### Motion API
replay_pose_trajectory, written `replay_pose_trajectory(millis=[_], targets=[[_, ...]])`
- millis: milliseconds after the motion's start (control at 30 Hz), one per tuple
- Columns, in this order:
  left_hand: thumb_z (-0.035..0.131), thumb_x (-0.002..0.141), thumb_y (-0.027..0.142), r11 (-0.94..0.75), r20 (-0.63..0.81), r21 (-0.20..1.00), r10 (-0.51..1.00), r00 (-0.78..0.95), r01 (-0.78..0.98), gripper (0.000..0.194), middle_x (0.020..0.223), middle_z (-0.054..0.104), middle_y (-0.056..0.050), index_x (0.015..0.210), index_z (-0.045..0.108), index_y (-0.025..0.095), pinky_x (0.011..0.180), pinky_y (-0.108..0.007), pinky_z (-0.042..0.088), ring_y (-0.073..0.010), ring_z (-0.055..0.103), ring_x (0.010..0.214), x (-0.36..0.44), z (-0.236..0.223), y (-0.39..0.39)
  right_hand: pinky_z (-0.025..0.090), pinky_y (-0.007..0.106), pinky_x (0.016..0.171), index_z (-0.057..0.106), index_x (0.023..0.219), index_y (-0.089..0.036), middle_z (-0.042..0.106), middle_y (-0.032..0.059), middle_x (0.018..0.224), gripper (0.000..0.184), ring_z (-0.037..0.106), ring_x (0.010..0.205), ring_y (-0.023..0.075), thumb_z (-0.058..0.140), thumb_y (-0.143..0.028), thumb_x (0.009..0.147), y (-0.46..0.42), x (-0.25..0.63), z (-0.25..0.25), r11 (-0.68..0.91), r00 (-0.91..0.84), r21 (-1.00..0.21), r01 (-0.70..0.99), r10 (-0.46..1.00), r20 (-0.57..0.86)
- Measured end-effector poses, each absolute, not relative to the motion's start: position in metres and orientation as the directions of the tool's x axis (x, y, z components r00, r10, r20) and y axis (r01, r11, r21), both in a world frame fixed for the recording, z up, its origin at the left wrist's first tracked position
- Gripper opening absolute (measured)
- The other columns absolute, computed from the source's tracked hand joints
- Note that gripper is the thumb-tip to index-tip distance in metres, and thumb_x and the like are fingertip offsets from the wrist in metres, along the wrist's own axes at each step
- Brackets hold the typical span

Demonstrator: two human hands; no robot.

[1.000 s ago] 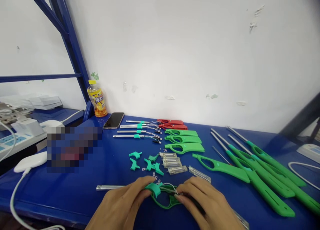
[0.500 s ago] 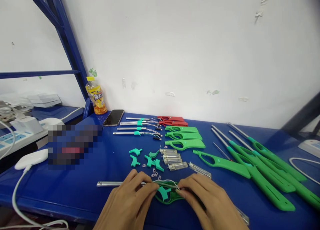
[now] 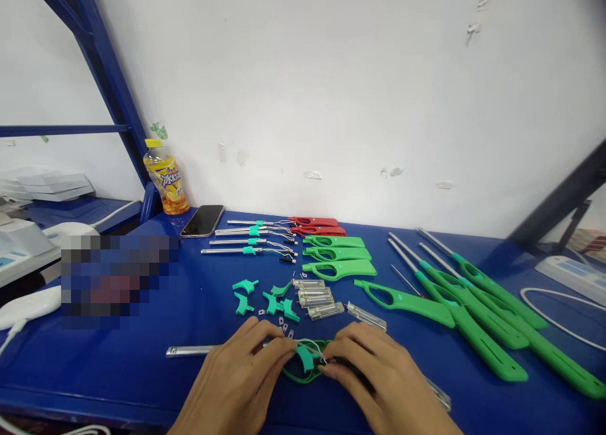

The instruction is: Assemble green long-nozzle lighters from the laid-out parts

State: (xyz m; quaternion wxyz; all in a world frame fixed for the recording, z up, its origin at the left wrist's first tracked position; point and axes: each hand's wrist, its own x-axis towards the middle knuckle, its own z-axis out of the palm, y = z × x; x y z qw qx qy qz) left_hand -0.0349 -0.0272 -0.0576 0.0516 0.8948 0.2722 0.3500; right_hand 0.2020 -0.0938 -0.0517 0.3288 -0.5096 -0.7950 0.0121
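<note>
My left hand (image 3: 241, 372) is closed, thumb and forefinger pinching the edge of a teal trigger (image 3: 305, 358). Under that hand passes a metal lighter tube (image 3: 189, 351), sticking out to the left. An open green lighter handle shell (image 3: 299, 379) lies beneath the trigger, its right part covered by my right hand (image 3: 383, 375). The right fingertips are pinched on a dark igniter piece where white wires (image 3: 312, 343) end; it is mostly hidden. Just beyond the hands are loose teal triggers (image 3: 272, 303), small metal clips (image 3: 283, 324) and clear fuel tanks (image 3: 315, 296).
Finished green lighters (image 3: 492, 346) and a green handle (image 3: 411, 304) lie to the right, near a thin screwdriver (image 3: 406, 280). Wired tubes (image 3: 231, 242), red shells (image 3: 315, 222) and green shells (image 3: 338, 269) line the back. A phone (image 3: 203, 221) and bottle (image 3: 165, 181) stand back left.
The view has turned slightly right. The teal trigger has tilted and shifted slightly toward my right fingers, and the white wires now bow up over it. Both hands keep their grip.
</note>
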Motion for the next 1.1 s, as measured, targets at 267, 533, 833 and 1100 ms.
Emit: replay_pose_trajectory(millis=[267, 533, 833, 1100], targets=[[0.043, 0.098, -0.002, -0.869, 0.650, 0.197, 0.463, 0.603, 0.454, 0.042, 0.096, 0.074, -0.005, 0.112, 0.074, 0.024, 0.064, -0.025, 0.063, -0.0185, 0.067, 0.078, -0.033, -0.053, -0.028, 0.056, 0.025, 0.076, 0.074, 0.100, -0.027, 0.078, -0.0021, 0.092, 0.038, 0.075, 0.080, 0.0143, 0.045, -0.045, 0.115, -0.093, 0.203, -0.054, 0.485, -0.241, -0.386, 0.785, 0.812, 0.531], [0.045, 0.099, -0.001, -0.875, 0.650, 0.155, 0.440, 0.619, 0.459, 0.043, 0.097, 0.075, -0.004, 0.114, 0.075, 0.025, 0.063, -0.026, 0.063, -0.0179, 0.068, 0.075, -0.035, -0.054, -0.024, 0.054, 0.028, 0.075, 0.069, 0.103, -0.027, 0.077, -0.0023, 0.093, 0.035, 0.073, 0.080, 0.0162, 0.041, -0.043, 0.116, -0.093, 0.202, -0.055, 0.468, -0.255, -0.340, 0.816, 0.819, 0.514], [0.042, 0.108, 0.011, -0.844, 0.562, 0.180, 0.510, 0.652, 0.505, 0.033, 0.101, 0.073, -0.005, 0.115, 0.072, 0.024, 0.062, -0.029, 0.064, -0.0218, 0.070, 0.086, -0.031, -0.048, -0.037, 0.055, 0.028, 0.076, 0.072, 0.101, -0.028, 0.077, -0.0038, 0.093, 0.035, 0.074, 0.081, 0.0149, 0.045, -0.048, 0.114, -0.095, 0.202, -0.055, 0.464, -0.215, -0.414, 0.783, 0.827, 0.519], [0.037, 0.116, 0.030, -0.842, 0.544, 0.125, 0.501, 0.673, 0.525, 0.035, 0.099, 0.074, -0.005, 0.117, 0.071, 0.024, 0.065, -0.034, 0.066, -0.0240, 0.072, 0.086, -0.028, -0.048, -0.041, 0.053, 0.027, 0.073, 0.073, 0.095, -0.026, 0.075, -0.0026, 0.087, 0.036, 0.071, 0.077, 0.0153, 0.050, -0.049, 0.112, -0.096, 0.204, -0.056, 0.466, -0.203, -0.431, 0.773, 0.825, 0.527]])
